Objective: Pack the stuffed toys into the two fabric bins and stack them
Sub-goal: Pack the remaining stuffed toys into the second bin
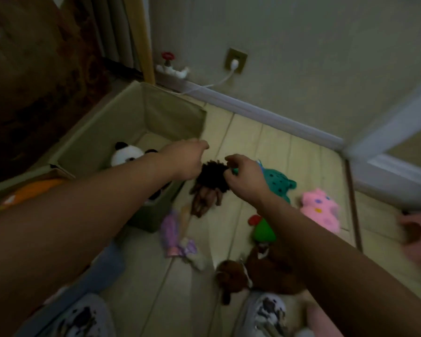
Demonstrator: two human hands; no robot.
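Observation:
Both my hands hold a dark shaggy brown stuffed toy (210, 183) above the floor, just right of an open olive fabric bin (173, 110). My left hand (184, 161) grips its left side; my right hand (243, 177) pinches its right side. Inside the bin lies a panda toy (127, 154). A second bin (22, 181) at the left edge holds an orange toy (38, 188). On the floor lie a teal spotted toy (280, 182), a pink toy (320, 209), a green and red toy (263, 227), a purple doll (174, 233) and a brown bear (255, 273).
A wall with a socket and white cable (235, 64) and a red valve (167, 60) stands behind the bin. A white door frame (387, 147) is at the right. My patterned slippers (267, 312) are at the bottom. A pink object (418, 234) sits at the right edge.

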